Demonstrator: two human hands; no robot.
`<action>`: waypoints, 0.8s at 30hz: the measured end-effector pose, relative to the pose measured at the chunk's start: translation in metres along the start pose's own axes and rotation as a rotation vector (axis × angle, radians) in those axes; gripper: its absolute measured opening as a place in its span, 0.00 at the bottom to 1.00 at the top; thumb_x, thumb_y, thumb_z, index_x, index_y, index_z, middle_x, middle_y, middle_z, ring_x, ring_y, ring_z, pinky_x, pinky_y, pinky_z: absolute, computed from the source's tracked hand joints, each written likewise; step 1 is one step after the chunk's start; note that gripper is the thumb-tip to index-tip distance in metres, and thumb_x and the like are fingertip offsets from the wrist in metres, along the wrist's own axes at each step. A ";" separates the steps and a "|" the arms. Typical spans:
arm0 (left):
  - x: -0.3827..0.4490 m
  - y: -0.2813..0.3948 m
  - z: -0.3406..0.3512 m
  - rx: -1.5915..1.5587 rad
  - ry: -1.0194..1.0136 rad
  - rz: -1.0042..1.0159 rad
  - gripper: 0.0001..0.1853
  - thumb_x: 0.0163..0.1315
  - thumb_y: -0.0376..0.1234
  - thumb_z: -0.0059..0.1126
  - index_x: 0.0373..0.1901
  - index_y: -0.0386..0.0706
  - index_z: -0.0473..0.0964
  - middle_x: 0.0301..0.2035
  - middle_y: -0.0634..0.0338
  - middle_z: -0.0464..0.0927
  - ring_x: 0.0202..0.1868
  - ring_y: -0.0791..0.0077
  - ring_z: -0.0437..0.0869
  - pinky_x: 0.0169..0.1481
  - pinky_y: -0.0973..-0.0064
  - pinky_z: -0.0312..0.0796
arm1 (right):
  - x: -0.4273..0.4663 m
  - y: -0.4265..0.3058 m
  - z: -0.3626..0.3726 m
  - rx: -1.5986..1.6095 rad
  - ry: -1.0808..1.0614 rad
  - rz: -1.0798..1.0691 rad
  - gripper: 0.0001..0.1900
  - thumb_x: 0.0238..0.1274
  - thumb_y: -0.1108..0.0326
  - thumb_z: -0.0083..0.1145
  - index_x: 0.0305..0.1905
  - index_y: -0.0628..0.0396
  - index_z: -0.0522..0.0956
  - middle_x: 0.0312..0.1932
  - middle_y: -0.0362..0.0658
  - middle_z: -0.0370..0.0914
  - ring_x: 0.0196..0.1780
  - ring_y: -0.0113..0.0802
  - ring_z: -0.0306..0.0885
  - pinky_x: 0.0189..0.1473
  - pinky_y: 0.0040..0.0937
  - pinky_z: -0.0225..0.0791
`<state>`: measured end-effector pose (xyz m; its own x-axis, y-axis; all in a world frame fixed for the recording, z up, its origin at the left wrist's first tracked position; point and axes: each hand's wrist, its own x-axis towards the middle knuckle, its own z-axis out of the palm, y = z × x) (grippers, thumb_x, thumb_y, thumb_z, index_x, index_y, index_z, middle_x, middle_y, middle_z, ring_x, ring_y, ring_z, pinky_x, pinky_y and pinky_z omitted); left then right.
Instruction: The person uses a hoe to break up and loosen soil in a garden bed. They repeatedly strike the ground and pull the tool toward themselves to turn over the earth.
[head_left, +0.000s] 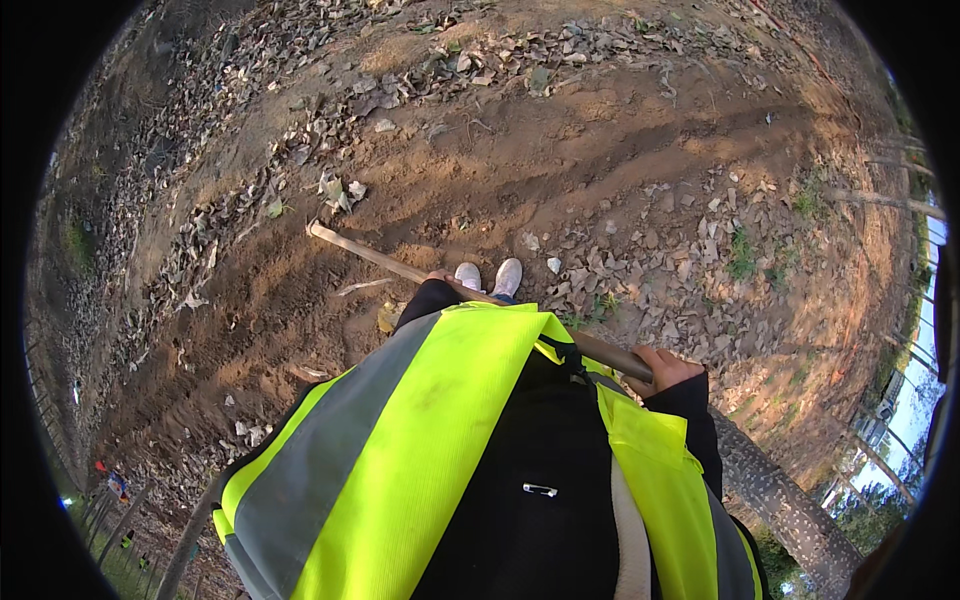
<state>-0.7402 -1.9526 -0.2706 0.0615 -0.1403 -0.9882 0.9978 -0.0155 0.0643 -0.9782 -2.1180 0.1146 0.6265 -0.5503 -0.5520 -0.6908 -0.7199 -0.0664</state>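
A long wooden tool handle (367, 256) runs slantwise across my front, from the soil at the left to my right side. My left hand (441, 276) grips it near its middle, partly hidden by the black sleeve. At the handle's rear end, my right hand (661, 372) is wrapped around the wood. Part of the shaft is covered by my yellow high-visibility vest (420, 390). The far end (313, 227) rests at or just above the loose brown soil (450, 187); what kind of head it carries cannot be made out.
My pale shoes (507, 276) stand on the soil just beyond the handle. Dry leaves (667, 277) lie in strips around me. A thick tree trunk (787, 502) rises close behind my right side. People in bright clothing (116, 484) are far off at the lower left.
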 end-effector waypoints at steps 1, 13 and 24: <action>0.002 0.001 -0.005 -0.038 -0.003 0.001 0.09 0.52 0.30 0.35 0.15 0.41 0.58 0.12 0.60 0.58 0.16 0.67 0.63 0.25 0.68 0.62 | 0.002 -0.004 -0.002 -0.003 0.012 -0.004 0.18 0.36 0.54 0.59 0.37 0.42 0.70 0.25 0.39 0.72 0.25 0.38 0.73 0.25 0.35 0.64; 0.082 0.030 -0.049 -0.424 -0.080 0.093 0.10 0.52 0.29 0.39 0.14 0.40 0.59 0.11 0.59 0.61 0.15 0.67 0.65 0.21 0.72 0.64 | 0.026 -0.037 -0.045 0.070 0.290 -0.301 0.13 0.42 0.57 0.57 0.33 0.48 0.71 0.23 0.39 0.73 0.22 0.37 0.73 0.21 0.29 0.64; -0.136 0.078 0.075 -0.706 -0.408 0.141 0.07 0.46 0.26 0.44 0.16 0.39 0.57 0.13 0.60 0.63 0.18 0.68 0.66 0.27 0.72 0.65 | 0.077 -0.024 -0.155 0.581 0.895 -0.794 0.08 0.43 0.70 0.57 0.25 0.57 0.68 0.16 0.42 0.70 0.19 0.33 0.70 0.21 0.24 0.62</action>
<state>-0.6724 -2.0090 -0.1207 0.3092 -0.4453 -0.8403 0.7706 0.6351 -0.0530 -0.8572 -2.2084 0.2021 0.7939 -0.3153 0.5198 0.0574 -0.8122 -0.5805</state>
